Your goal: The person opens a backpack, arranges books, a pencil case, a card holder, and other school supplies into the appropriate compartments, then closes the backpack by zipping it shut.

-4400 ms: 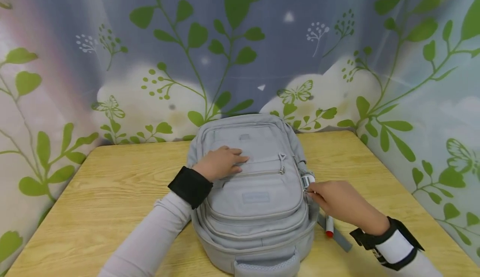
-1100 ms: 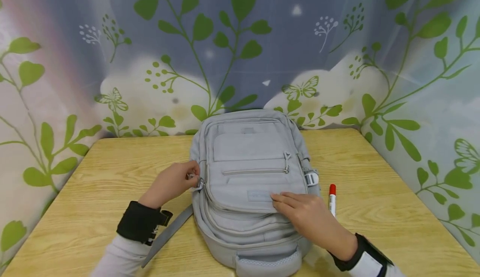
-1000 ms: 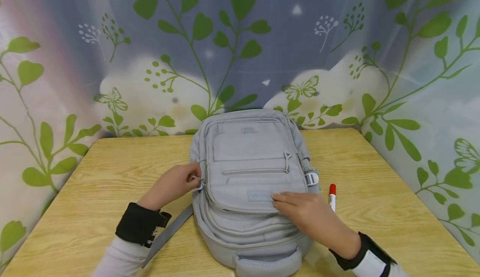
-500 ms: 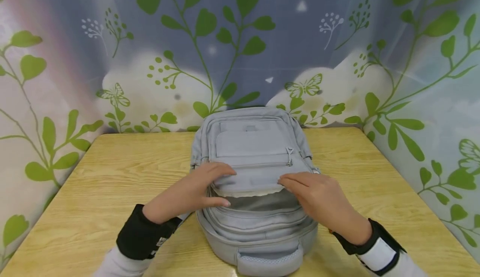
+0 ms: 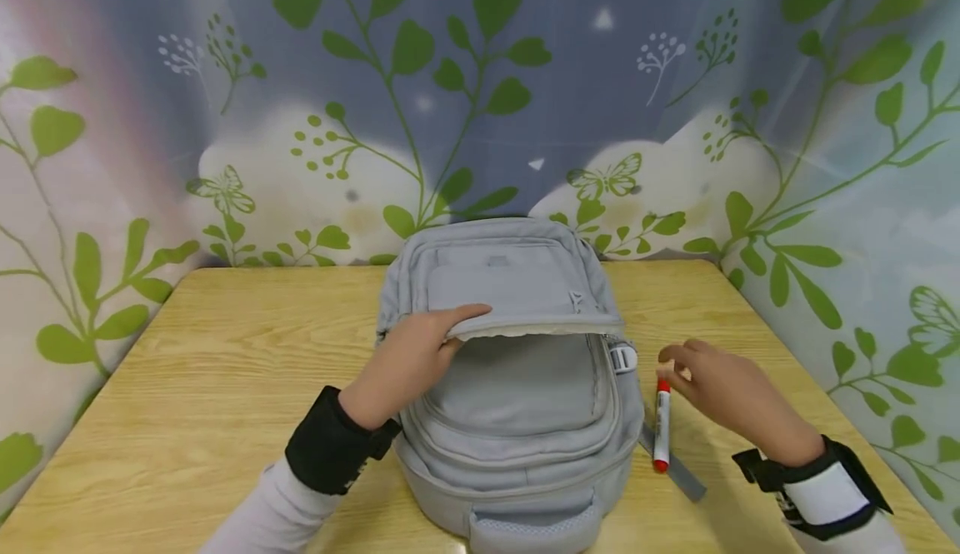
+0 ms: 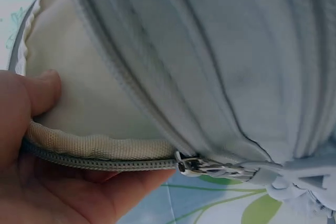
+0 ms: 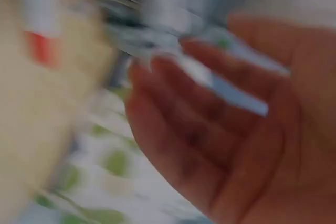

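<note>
A light grey backpack (image 5: 517, 483) lies on the wooden table, its front pocket unzipped. My left hand (image 5: 405, 366) grips the pocket's flap (image 5: 517, 331) at its left edge and holds it up. In the left wrist view the thumb presses the pale lining (image 6: 94, 87) while the fingers lie behind the zipped edge; a metal zipper pull (image 6: 190, 164) is beside them. My right hand (image 5: 738, 396), fingers loosely bent and holding nothing, hovers to the right of the bag, fingertips close over the end of a white marker (image 5: 662, 429) with red ends. The right wrist view is blurred.
A grey strap (image 5: 686, 477) sticks out from under the bag beside the marker. A white buckle (image 5: 622, 359) hangs on the bag's right side. The wooden table (image 5: 247, 346) extends left and right; a leaf-patterned curtain (image 5: 480, 104) encloses its back and sides.
The left hand has moved from the zipper to the flap, which is now lifted, baring the pocket. The right hand has left the flap and moved right to the marker.
</note>
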{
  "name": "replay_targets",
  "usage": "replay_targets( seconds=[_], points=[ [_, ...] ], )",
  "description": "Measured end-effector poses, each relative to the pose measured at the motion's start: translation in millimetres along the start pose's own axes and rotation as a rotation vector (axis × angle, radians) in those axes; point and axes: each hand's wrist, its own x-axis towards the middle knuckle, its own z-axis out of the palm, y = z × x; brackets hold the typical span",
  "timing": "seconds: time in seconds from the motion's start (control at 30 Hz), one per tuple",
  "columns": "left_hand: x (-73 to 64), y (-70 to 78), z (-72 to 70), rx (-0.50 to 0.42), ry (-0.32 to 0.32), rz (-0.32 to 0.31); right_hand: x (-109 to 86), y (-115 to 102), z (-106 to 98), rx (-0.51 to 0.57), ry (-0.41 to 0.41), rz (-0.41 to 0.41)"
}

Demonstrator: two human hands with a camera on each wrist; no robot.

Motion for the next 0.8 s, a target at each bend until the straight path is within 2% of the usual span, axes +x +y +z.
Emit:
replay_targets(
  seconds=[0.1, 0.17, 0.23, 0.33, 0.4, 0.5, 0.6, 0.7, 0.77, 0.8],
  points=[
    [2.5, 1.9, -2.6, 0.001, 0.010, 0.002, -10.1, 14.1, 26.9, 0.157, -0.280, 0.021],
    [4.3, 2.4, -3.6, 0.004, 0.008, 0.003, -16.0, 16.6, 42.1, 0.274, -0.370, 0.036],
    [5.6, 2.9, -4.7, 0.000, 0.005, 0.002, -19.6, 17.2, 51.7, 0.379, -0.391, 0.037],
    [5.7, 2.7, -5.4, 0.004, -0.004, 0.002, -19.7, 21.1, 57.7, 0.487, -0.378, 0.042],
    [4.7, 2.0, -4.6, 0.015, -0.009, 0.006, -20.7, 23.9, 54.6, 0.534, -0.358, 0.040],
    [3.1, 1.1, -2.3, 0.035, -0.012, 0.009, -27.0, 24.0, 36.4, 0.612, -0.339, 0.029],
    [2.9, 1.3, 1.0, 0.035, 0.007, 0.009, -35.6, 17.3, 9.5, 0.732, -0.365, -0.087],
    [2.6, 2.5, 4.1, 0.029, 0.051, 0.012, -36.3, 0.2, -10.9, 0.802, -0.445, -0.266],
    [2.3, 3.8, 6.0, 0.025, 0.088, 0.020, -27.9, -16.3, -15.6, 0.785, -0.467, -0.345],
    [2.1, 4.4, 7.0, 0.022, 0.102, 0.027, -21.7, -25.0, -16.0, 0.754, -0.469, -0.354]
  ],
)
